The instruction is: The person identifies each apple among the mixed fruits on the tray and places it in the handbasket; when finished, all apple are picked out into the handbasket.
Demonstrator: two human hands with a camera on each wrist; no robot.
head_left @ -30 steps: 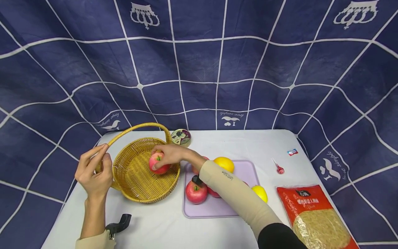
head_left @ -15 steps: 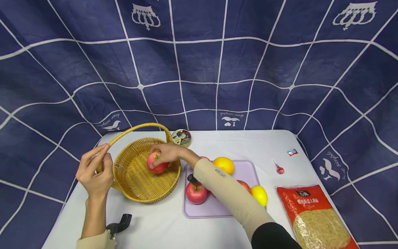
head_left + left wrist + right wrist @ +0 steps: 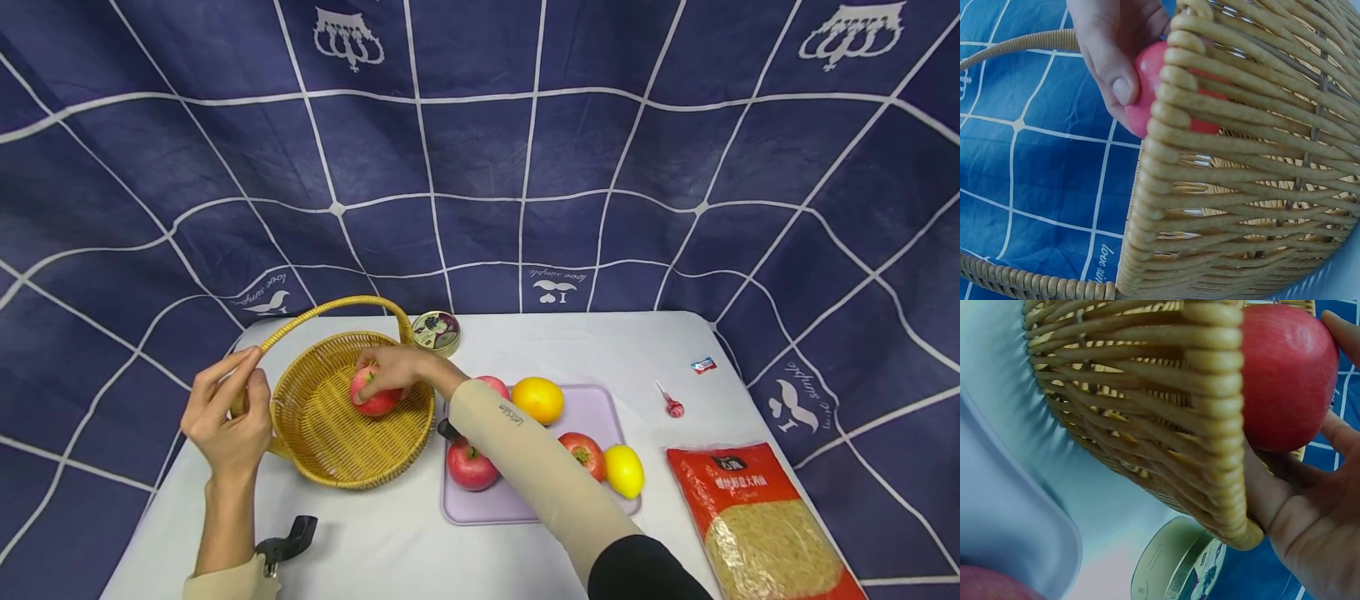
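Head view, from left to right: the left hand [image 3: 227, 414] is curled around the lower end of the basket handle [image 3: 330, 308], fingers and thumb pinched on the woven cane. Just right of that hand the wicker basket [image 3: 330, 433] is seen, its opening facing up and its handle arched from the left hand's side over to the far rim. Inside the basket, the right hand [image 3: 397, 368] is closed over a red apple [image 3: 372, 393] — fingers draped across its top, thumb at its near side. The apple's stem end is turned up and slightly toward the person, as far as can be made out. In the right wrist view the apple [image 3: 1282, 378] is cradled against the palm, level with the basket rim. Just beyond the right hand a round tin [image 3: 437, 331] is lying flat. Under the right forearm a lilac tray [image 3: 592, 404] is set, bearing more apples, an orange and a lemon — all well right of the basket.
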